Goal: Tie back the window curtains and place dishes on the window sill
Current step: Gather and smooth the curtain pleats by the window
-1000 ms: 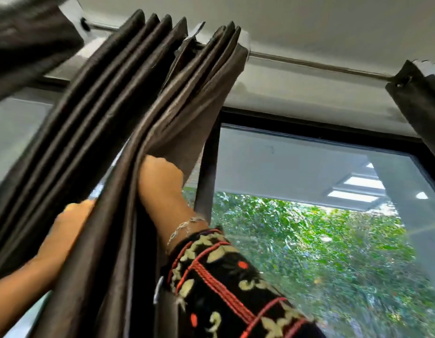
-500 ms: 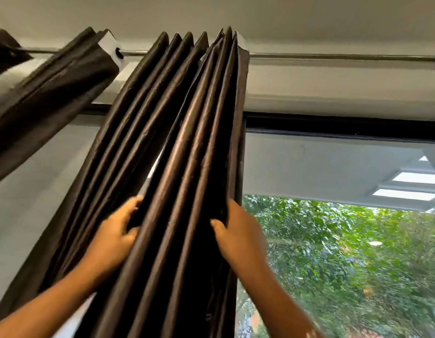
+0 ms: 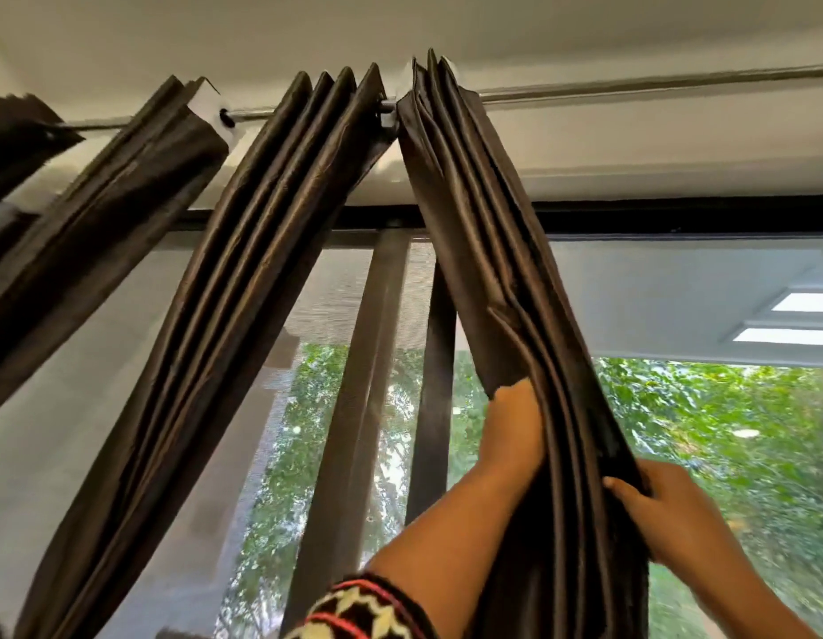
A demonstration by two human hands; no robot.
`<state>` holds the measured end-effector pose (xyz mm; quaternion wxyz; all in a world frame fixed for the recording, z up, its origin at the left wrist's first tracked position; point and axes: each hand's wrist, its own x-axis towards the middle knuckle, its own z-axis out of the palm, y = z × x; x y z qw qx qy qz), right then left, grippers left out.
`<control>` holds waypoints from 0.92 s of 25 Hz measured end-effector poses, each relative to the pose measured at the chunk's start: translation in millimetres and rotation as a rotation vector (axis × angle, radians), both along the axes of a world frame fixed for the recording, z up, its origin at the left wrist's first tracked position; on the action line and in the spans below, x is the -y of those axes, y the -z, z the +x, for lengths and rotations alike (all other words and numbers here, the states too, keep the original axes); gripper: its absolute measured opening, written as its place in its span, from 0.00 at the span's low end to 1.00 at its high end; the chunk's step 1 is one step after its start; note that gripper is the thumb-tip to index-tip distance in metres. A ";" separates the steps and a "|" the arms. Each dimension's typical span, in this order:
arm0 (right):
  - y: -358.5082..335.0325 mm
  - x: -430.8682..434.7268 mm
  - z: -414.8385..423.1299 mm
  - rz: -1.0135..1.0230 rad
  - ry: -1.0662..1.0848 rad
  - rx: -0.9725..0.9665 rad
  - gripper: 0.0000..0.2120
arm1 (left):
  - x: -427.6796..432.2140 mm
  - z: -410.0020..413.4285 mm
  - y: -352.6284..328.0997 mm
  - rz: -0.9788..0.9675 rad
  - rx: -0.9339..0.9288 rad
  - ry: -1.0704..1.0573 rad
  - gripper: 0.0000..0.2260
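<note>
Green leaves and grey daylight fill the window [image 3: 746,454] behind everything. Nearest, a black sleeve [image 3: 368,611] patterned in cream and red ends on the left forearm. The left hand [image 3: 515,435] lies against the left side of the gathered curtain [image 3: 506,251], its fingertips lost under a fold, so how far it closes cannot be told. The right hand [image 3: 663,514] pinches the bundle's right edge, thumb curled over the cloth. The fabric is dark brown and faintly glossy, pressed into long sharp pleats that narrow upward to the metal rod [image 3: 654,85]. Half a second ago these pleats hung tight against the four-pleat bundle [image 3: 262,251] on the left. Now they are pulled rightward, and the wedge of open space between shows a grey mesh screen [image 3: 336,292] and a dark upright post [image 3: 439,371]. A third bundle [image 3: 105,214] hangs further left. Right of the held curtain the rod runs bare below the white ceiling [image 3: 400,20].
</note>
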<state>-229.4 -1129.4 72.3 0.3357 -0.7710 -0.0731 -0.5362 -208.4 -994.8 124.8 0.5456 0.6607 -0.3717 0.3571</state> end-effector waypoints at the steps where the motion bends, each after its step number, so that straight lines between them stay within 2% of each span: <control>1: 2.8 13.0 -5.7 0.019 -0.004 -0.022 0.16 | 15.2 -6.8 -5.9 0.093 0.075 -0.082 0.16; 3: 6.0 39.6 -17.2 0.044 0.018 -0.052 0.15 | 51.0 -16.0 -14.0 0.219 0.197 -0.184 0.11; 6: 8.1 74.4 -35.6 0.076 0.091 -0.066 0.12 | 97.5 -31.2 -7.9 0.279 0.283 -0.079 0.13; 8: 15.6 89.2 -45.4 0.066 0.143 -0.128 0.10 | 114.4 -35.4 11.7 0.188 0.271 0.039 0.18; 10: 28.0 96.3 -49.1 0.046 0.184 -0.203 0.05 | 114.5 -31.7 31.5 0.010 0.242 0.119 0.24; 12: 41.9 97.5 -49.2 0.016 0.238 -0.276 0.07 | 100.1 -24.7 47.7 -0.175 0.165 0.142 0.24; 14: 55.4 93.8 -48.5 -0.031 0.283 -0.339 0.11 | 79.2 -19.2 64.0 -0.208 0.135 0.059 0.26; 16: 70.0 89.3 -47.1 -0.057 0.301 -0.384 0.09 | 58.0 -16.6 86.5 -0.194 0.144 -0.091 0.29; 19: 94.6 85.6 -43.9 -0.077 0.354 -0.443 0.09 | 35.8 -16.1 123.2 -0.237 0.049 -0.210 0.25; 21: 108.0 86.3 -41.5 -0.107 0.393 -0.423 0.07 | 29.4 -14.2 147.4 -0.200 -0.040 -0.260 0.25; 23: 118.4 86.8 -36.5 -0.117 0.417 -0.396 0.16 | 26.9 -12.1 172.3 -0.139 -0.122 -0.308 0.24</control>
